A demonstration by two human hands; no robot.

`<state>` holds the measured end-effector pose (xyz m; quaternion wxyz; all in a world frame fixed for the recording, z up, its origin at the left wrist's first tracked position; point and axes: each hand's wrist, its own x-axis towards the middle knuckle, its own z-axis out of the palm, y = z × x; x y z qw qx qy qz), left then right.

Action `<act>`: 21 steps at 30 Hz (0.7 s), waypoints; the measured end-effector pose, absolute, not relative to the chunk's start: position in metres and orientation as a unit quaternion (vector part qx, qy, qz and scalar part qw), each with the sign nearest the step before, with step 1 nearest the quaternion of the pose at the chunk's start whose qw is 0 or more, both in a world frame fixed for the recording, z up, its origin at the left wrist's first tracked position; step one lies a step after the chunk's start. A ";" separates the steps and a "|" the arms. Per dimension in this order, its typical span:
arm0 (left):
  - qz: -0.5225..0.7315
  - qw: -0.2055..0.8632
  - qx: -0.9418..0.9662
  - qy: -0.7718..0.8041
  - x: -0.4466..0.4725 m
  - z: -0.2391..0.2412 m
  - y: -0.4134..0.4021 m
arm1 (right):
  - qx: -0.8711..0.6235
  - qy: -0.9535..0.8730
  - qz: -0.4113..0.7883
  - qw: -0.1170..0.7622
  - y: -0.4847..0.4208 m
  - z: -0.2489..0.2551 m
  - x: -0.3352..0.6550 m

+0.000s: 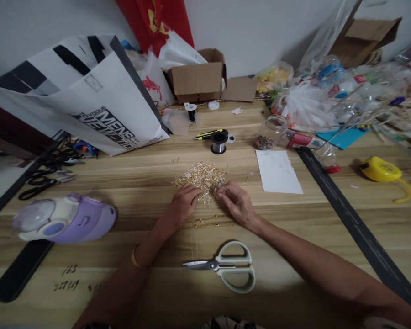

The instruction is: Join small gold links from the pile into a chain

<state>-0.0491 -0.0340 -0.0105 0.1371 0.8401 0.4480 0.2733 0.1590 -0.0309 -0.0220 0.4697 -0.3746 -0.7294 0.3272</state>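
A loose heap of small gold and clear beads (200, 172) lies on the wooden table in the head view. My left hand (186, 203) rests at the heap's lower left edge, its fingers curled together. Across from it, my right hand (238, 203) is closed in a pinch at the lower right edge. Whatever the fingertips hold is too small to make out. Just below the hands, gold chains (205, 224) stretch sideways, partly covered by the left wrist. Nearer to me lie scissors (234, 266) with pale handles, blades pointing left.
Behind the heap stand a wire spool (218, 142), a yellow-black cutter (205, 135) and a bead jar (272, 132). White paper (279, 171) and a yellow tape measure (380, 169) lie rightward. A purple bottle (84, 219), black-handled scissors (41, 187) and a large paper bag (113, 105) occupy the left.
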 end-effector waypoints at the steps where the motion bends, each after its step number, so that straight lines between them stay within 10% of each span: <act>1: 0.272 0.133 0.842 0.446 -0.049 -0.010 -0.034 | -0.375 -0.730 0.327 0.469 -0.031 -0.022 0.159; 21: 0.238 0.118 0.848 0.459 -0.043 -0.002 -0.036 | -0.380 -0.733 0.326 0.460 -0.030 -0.024 0.160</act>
